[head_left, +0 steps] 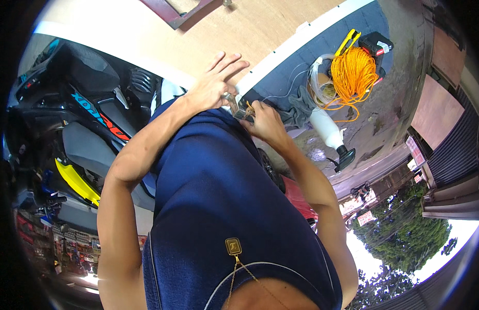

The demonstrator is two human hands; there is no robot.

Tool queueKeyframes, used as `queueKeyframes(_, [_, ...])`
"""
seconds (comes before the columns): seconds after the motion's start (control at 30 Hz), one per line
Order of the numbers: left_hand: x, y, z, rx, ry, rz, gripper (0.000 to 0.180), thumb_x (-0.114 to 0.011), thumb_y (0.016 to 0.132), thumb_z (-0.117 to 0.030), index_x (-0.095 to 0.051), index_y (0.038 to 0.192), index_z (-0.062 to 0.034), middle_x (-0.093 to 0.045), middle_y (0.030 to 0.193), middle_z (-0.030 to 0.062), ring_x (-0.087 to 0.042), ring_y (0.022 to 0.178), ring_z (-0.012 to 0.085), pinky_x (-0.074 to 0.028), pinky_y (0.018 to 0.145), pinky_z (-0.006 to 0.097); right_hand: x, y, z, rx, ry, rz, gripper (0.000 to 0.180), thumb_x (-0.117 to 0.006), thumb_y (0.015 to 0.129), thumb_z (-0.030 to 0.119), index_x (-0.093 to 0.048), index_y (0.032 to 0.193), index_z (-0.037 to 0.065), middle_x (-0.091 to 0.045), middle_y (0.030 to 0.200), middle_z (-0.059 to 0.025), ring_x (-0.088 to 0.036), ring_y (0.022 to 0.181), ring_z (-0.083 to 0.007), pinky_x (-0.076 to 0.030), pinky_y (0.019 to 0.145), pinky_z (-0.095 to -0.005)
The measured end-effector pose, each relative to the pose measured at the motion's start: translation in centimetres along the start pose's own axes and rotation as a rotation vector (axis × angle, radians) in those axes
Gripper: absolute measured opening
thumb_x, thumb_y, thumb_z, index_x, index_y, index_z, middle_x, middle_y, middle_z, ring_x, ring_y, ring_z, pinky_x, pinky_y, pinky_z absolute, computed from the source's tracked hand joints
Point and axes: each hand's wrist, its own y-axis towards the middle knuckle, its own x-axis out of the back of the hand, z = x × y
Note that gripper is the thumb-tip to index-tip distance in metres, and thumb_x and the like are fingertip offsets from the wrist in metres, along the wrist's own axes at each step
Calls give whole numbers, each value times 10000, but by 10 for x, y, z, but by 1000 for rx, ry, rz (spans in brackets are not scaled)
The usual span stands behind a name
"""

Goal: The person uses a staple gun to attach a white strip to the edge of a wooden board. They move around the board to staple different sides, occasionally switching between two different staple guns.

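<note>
At the white edge of a pale wooden panel (281, 31), in front of my waist, both hands meet on a small metal piece (237, 109). My left hand (217, 82) pinches its left side between thumb and forefinger, while the other fingers stretch outward over the panel. My right hand (266, 122) closes on the right side of the same piece, with the fingertips bent around it. A short orange strand shows by the right fingertips. The fingers cover much of the piece, so its exact kind cannot be made out.
To the right, a blue-grey surface (291, 64) carries coiled orange rope (354, 73), clear tubing (317, 85), a black case (375, 43) and a grey cloth (300, 109). A white spray bottle (326, 128) lies nearby. Motorcycles (89, 121) stand close on the left.
</note>
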Motion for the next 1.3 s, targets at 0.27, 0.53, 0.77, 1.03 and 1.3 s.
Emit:
queueKeyframes(0.27, [-2,1,3,-15,24,-19,306,-780,430,-270,-727,721,-191,-394,1420,57,-272,1366,254,-187,1137,464,-3,5,1,-28,-58,-23,404,-725,722,272,-512,922,-8,-608,869,-210,-611,826,-388,-478,751,-463])
queueKeyframes(0.53, [8,-5,4,-26,62,5,489,-761,482,-289,-700,961,-209,-389,1413,83,-261,1364,307,-183,1126,512,-5,4,-3,19,-65,-127,325,-694,718,264,-536,869,24,-614,800,-179,-613,748,-371,-481,676,-453])
queueKeyframes(0.77, [52,-92,24,619,105,-740,732,-826,626,-304,-483,1209,-24,-426,1198,180,-457,1101,308,-377,969,424,92,28,38,-8,42,-608,450,-769,705,421,-584,830,30,-609,800,-149,-595,707,-297,-462,641,-389])
queueKeyframes(1.03, [96,-96,104,1229,-1052,-884,626,-847,664,-261,-417,1055,-28,-542,898,68,-587,745,154,-552,627,297,140,157,56,6,-251,-1105,566,-703,758,438,-544,1076,-2,-560,1007,-197,-533,967,-354,-414,851,-442])
queueKeyframes(1.3, [121,-87,94,1345,-935,-925,565,-862,608,-304,-526,949,-4,-604,871,105,-608,736,174,-535,503,287,89,191,204,328,-283,-858,677,-683,735,414,-477,1216,-16,-492,1181,-232,-475,1086,-367,-371,909,-480])
